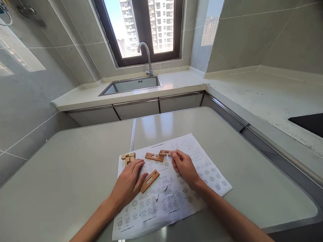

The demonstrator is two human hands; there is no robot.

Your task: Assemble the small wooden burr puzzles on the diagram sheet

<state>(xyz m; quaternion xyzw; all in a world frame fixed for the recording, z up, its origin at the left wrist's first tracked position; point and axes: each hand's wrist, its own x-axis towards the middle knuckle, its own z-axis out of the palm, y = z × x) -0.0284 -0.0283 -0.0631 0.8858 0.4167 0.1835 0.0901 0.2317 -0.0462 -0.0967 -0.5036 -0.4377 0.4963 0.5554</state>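
A printed paper sheet (174, 211) with rows of small diagrams lies under both hands. My right hand (183, 165) is closed in a pinch at the right end of a notched wooden puzzle piece (164, 152). That piece meets or overlaps a second notched wooden piece (152, 157) to its left. My left hand (130, 179) rests on the sheet with its fingers stretched out, holding nothing. Close to its thumb lies a slotted wooden piece (150, 181) marked "2"; whether they touch is unclear. Past the left fingertips sits a cluster of small wooden blocks (128, 157), partly hidden by the hand.
The sheet lies on a pale table (83, 161) with a seam and rounded corners. Beyond it, a white counter (176, 79) holds a sink (136, 84) with a curved faucet (148, 58) below a window (161, 27). A black panel (309, 123) sits in the right counter.
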